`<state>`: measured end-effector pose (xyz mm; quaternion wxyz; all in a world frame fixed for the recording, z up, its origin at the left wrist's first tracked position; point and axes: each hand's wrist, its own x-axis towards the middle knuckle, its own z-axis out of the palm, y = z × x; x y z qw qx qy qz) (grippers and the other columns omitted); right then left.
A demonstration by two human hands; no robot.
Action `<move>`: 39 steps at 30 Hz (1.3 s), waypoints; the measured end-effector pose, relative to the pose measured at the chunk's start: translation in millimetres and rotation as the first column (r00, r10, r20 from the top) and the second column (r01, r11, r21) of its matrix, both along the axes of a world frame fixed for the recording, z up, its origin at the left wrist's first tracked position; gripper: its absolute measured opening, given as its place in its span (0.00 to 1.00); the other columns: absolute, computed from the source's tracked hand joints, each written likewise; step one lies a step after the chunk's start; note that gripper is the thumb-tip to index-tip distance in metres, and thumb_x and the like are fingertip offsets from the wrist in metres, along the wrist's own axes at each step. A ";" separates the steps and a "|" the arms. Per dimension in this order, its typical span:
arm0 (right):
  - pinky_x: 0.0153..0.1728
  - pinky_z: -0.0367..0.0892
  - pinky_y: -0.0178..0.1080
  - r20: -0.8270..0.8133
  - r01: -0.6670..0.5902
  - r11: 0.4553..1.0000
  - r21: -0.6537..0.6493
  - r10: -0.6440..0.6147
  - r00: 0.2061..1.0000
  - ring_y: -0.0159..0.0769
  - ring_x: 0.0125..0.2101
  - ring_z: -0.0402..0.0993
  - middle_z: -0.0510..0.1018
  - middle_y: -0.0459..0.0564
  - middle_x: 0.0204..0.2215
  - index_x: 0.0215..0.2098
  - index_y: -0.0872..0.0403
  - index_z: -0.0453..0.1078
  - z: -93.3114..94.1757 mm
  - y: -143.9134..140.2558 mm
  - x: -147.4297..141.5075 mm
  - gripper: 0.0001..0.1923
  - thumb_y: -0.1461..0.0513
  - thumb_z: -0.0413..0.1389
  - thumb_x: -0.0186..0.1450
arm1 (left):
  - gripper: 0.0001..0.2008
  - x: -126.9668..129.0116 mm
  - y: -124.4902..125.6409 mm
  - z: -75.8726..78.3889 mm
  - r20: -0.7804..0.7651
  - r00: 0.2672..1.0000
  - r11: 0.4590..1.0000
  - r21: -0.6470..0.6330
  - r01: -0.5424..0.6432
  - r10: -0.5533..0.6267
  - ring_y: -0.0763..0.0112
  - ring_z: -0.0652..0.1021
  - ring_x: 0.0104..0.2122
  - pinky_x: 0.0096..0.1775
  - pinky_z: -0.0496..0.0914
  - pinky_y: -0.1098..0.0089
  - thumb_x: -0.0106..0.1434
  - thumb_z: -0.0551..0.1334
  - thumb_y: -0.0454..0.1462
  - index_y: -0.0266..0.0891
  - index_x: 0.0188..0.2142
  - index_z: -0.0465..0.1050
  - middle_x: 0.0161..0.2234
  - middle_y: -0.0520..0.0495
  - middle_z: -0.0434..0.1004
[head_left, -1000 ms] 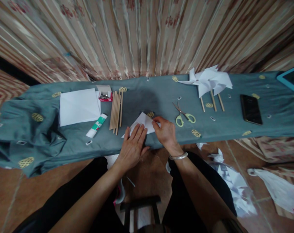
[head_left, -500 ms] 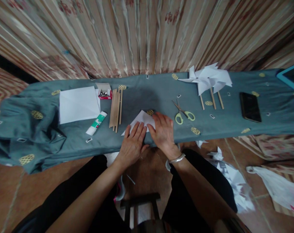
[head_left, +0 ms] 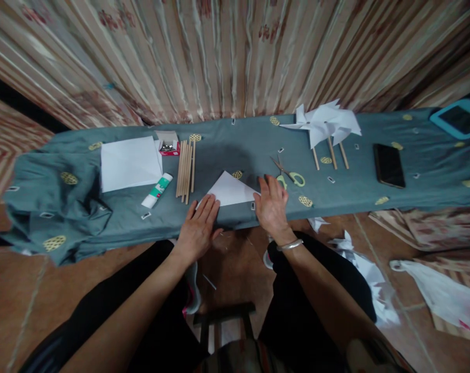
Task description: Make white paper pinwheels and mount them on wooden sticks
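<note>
Long narrow table draped in grey-green cloth with yellow woven-look patches [head_left: 235, 150], backed by a pleated striped curtain in beige and brown [head_left: 219, 57]; brown tiled floor [head_left: 20, 300] below, strewn on the right with white paper offcuts [head_left: 370, 280].

Folded white paper triangle [head_left: 230, 190] flat at the cloth's near edge, centre. Left of the triangle: bundle of thin wooden sticks [head_left: 186, 168], white glue stick with green label [head_left: 157, 190], small red box of pins [head_left: 168, 147], plain white paper sheets [head_left: 129, 163]. Right of the triangle: yellow-handled scissors [head_left: 291, 176], white paper pinwheels on sticks [head_left: 324, 124], black phone [head_left: 388, 166], blue-cased tablet [head_left: 458, 118].

No legible writing on glue label or box.

Left hand [head_left: 198, 230] flat, fingers spread, tips on the triangle's left corner. Right hand [head_left: 272, 204] open, clasping nothing, just right of the triangle; half a second ago spread across it, now slid off, baring the whole triangle.
</note>
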<state>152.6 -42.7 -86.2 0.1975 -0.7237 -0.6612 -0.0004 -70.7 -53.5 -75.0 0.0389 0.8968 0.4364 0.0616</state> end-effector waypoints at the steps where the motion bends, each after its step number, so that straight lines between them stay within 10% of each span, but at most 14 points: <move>1: 0.59 0.51 0.53 0.005 0.008 1.000 0.001 -0.008 1.000 0.50 0.63 0.55 0.63 0.64 0.62 0.62 0.61 0.59 -0.2 -1.3 3.9 0.24 0.61 0.44 0.70 | 0.33 -5.2 -2.8 0.2 -0.006 1.000 1.000 0.003 -0.007 0.007 0.51 0.55 0.66 0.64 0.51 0.50 0.65 0.58 0.40 0.26 0.65 0.53 0.66 0.30 0.53; 15: 0.57 0.58 0.53 0.002 -0.037 0.999 0.032 0.037 0.999 0.50 0.63 0.53 0.62 0.65 0.62 0.62 0.62 0.59 5.0 -8.7 26.9 0.27 0.70 0.42 0.65 | 0.31 -45.5 -35.5 0.7 0.046 0.997 0.996 0.060 -0.060 0.058 0.49 0.59 0.65 0.62 0.54 0.47 0.66 0.57 0.41 0.27 0.64 0.54 0.64 0.29 0.58; 22: 0.59 0.59 0.52 -0.187 -0.128 0.981 0.148 0.155 0.970 0.46 0.60 0.62 0.68 0.62 0.58 0.57 0.58 0.66 14.8 0.7 33.3 0.21 0.61 0.42 0.70 | 0.31 -33.4 -19.0 1.2 0.315 0.941 0.978 0.120 -0.169 0.124 0.50 0.60 0.65 0.60 0.60 0.47 0.67 0.56 0.41 0.33 0.66 0.50 0.64 0.28 0.58; 29: 0.58 0.60 0.51 -0.317 -0.233 0.972 0.013 0.225 0.921 0.47 0.60 0.64 0.67 0.60 0.60 0.49 0.55 0.72 10.8 8.3 10.3 0.17 0.61 0.57 0.61 | 0.30 -13.7 2.3 5.8 0.491 0.855 0.982 -0.013 -0.187 0.169 0.53 0.60 0.65 0.62 0.58 0.50 0.67 0.56 0.42 0.37 0.65 0.51 0.65 0.32 0.57; 39: 0.60 0.57 0.49 -0.538 -0.200 0.970 0.137 0.243 0.808 0.41 0.61 0.62 0.66 0.54 0.61 0.33 0.52 0.74 23.1 3.5 14.4 0.07 0.68 0.55 0.59 | 0.29 -13.8 7.7 23.3 0.661 0.661 0.935 -0.249 -0.253 0.355 0.55 0.63 0.63 0.63 0.56 0.52 0.67 0.53 0.49 0.35 0.62 0.59 0.63 0.35 0.62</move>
